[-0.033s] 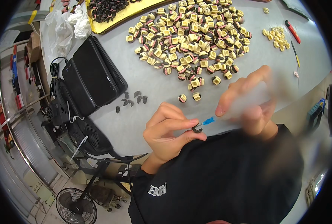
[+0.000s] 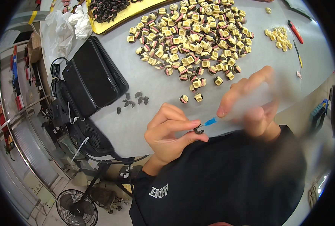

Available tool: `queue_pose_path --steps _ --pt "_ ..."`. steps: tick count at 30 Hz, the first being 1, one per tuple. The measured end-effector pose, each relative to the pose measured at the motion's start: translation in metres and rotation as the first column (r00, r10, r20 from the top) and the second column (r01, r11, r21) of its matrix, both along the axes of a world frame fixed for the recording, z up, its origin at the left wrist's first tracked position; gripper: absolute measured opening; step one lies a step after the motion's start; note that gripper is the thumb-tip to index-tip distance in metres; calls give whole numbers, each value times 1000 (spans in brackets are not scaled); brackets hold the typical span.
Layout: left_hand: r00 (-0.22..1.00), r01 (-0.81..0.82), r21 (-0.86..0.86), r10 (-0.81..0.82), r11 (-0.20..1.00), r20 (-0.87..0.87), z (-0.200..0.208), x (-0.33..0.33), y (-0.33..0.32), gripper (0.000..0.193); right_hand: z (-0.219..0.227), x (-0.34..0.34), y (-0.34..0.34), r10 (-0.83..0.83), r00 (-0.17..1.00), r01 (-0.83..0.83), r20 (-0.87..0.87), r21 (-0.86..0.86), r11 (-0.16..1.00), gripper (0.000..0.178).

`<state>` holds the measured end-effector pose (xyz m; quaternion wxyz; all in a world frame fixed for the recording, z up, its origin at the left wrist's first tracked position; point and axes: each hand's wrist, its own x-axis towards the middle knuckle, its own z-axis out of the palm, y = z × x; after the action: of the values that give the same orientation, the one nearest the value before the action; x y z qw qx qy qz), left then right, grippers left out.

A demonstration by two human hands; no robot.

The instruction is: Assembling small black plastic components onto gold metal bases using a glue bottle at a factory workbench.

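Note:
Between the thumb and fingertips of my left hand [image 2: 166, 134] is a small dark curved piece [image 2: 199, 130]. My right hand [image 2: 258, 119] grips a translucent squeeze bottle [image 2: 249, 100], blurred toward its far end. Its blue nozzle tip [image 2: 210, 121] points at the dark piece, with the thin end close against it; whether they touch I cannot tell. Beyond my hands lies a big pile of small cream, black and pink parts [image 2: 193, 37]. Two such parts [image 2: 198, 97] lie apart, nearest me. Several loose dark curved pieces [image 2: 140, 100] rest left of them on the grey table.
A black hinged device [image 2: 94, 75] with cables occupies the table's left side. Behind it are a crumpled plastic bag [image 2: 58, 35] and a yellow tray [image 2: 128, 17] holding dark pieces. At right lie small cream pieces [image 2: 278, 38], a red-handled tool [image 2: 295, 32] and a thin pointed tool [image 2: 298, 54].

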<state>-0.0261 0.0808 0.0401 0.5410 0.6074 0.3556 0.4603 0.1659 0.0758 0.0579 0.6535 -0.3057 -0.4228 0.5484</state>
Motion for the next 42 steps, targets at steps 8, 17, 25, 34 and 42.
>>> queue_pose_path --steps 8,17,25,34,42 --pt "1000 -6 4 6 1000 -12 0 -2 1 35 -1 4 1 -10 998 8 66 29 1000 41" --pt "996 -74 -23 75 997 48 3 0 0 34 -5 32 9 -166 978 145 129 159 977 36" --pt "989 -117 -50 121 992 86 3 -4 -6 36 -7 79 -5 -511 488 489 707 264 832 34" --pt "984 -162 -12 163 987 77 1 -2 -6 35 -18 90 -13 -382 429 530 819 113 840 33" --pt "988 -123 -28 125 992 86 3 -3 -7 33 1 148 1 -459 32 405 888 408 818 22"
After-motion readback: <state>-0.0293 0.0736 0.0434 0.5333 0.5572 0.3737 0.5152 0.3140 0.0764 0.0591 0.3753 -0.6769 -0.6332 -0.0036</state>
